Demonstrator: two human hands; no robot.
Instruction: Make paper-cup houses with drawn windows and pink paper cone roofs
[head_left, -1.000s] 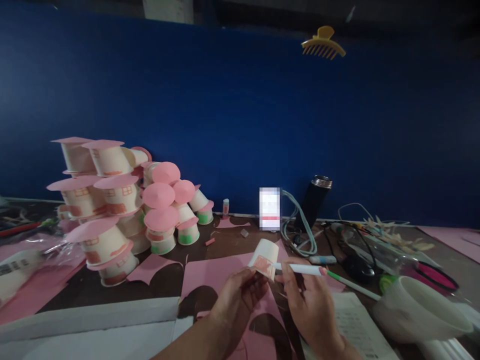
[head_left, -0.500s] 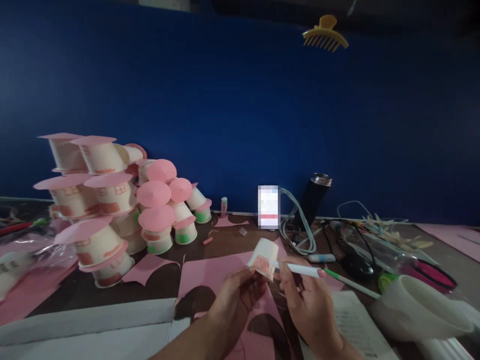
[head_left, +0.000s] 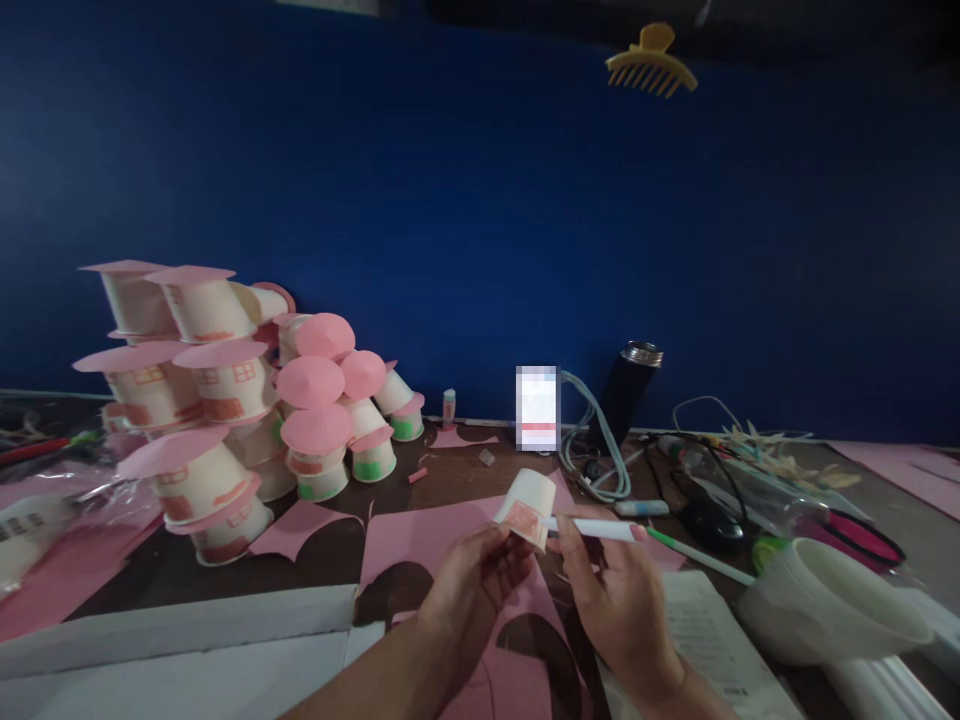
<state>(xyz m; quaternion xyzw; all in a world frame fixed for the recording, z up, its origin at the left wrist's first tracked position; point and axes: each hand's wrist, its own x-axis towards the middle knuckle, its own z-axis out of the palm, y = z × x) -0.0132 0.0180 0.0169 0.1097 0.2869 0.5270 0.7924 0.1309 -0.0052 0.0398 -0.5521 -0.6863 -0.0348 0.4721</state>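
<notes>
At the cup (head_left: 531, 493), the right hand's (head_left: 624, 598) marker (head_left: 604, 530) has barely shifted.

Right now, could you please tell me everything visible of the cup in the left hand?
The cup looks like white paper, with a reddish patch toward its lower edge. It tilts above pink paper, held near that edge by the left hand. A white marker in the right hand points at the patch; contact is unclear.

Matt paper is seen on held cup (head_left: 531, 495) and pink sheet (head_left: 442, 530); smooth plastic on white marker (head_left: 600, 529); matt finish on black bottle (head_left: 624, 400), shiny metal at neck (head_left: 643, 353).
</notes>
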